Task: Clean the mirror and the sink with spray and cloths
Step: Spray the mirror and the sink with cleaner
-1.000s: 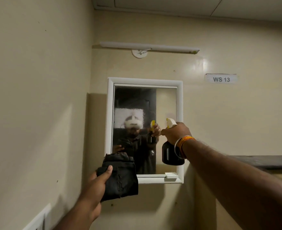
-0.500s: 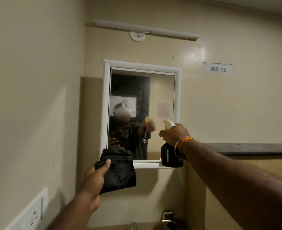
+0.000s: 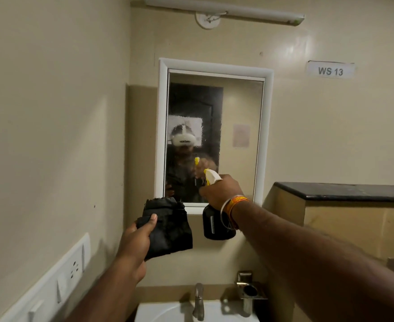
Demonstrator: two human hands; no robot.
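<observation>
Cream bathroom walls are seen around a white-framed mirror (image 3: 214,135), with a tube light (image 3: 224,8) mounted above it and a label reading "WS 13" (image 3: 330,70) fixed to the right. Compared with a second ago, the view is tilted lower: the mirror is now set higher in the picture, and the white sink (image 3: 168,313) with its tap (image 3: 198,300) has been brought into sight at the bottom edge, directly below the mirror. A dark spray bottle (image 3: 217,224) is gripped by the right hand (image 3: 222,190), fingers curled around its neck, with the yellow-tipped nozzle aimed at the lower part of the glass; that hand has been lowered from mid-mirror to the bottom edge of the frame. A folded black cloth (image 3: 168,226) is pinched by the left hand (image 3: 137,240), thumb laid over its front, and is kept just below the mirror's lower left corner, apart from the glass. A misted patch is visible on the left half of the mirror. From this it is judged that spraying is being carried down the glass, that wiping is not yet begun, and that the sink remains to be cleaned.
</observation>
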